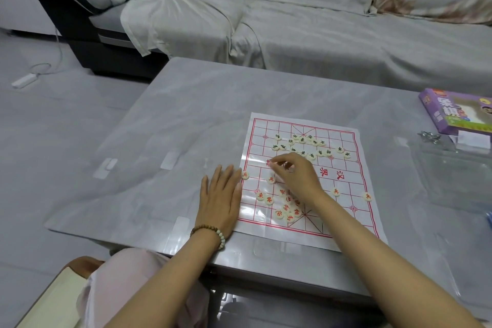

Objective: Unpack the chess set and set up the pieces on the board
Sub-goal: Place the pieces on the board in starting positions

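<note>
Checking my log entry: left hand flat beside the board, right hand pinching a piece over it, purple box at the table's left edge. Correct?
The head view shows the purple box at the table's right edge, not left. The left hand flat beside the board and the right hand pinching a piece stand.

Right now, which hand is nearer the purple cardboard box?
Right. The right hand: over the red-gridded white board, left of the purple box; left hand: farther left, flat at the board's edge.
</note>
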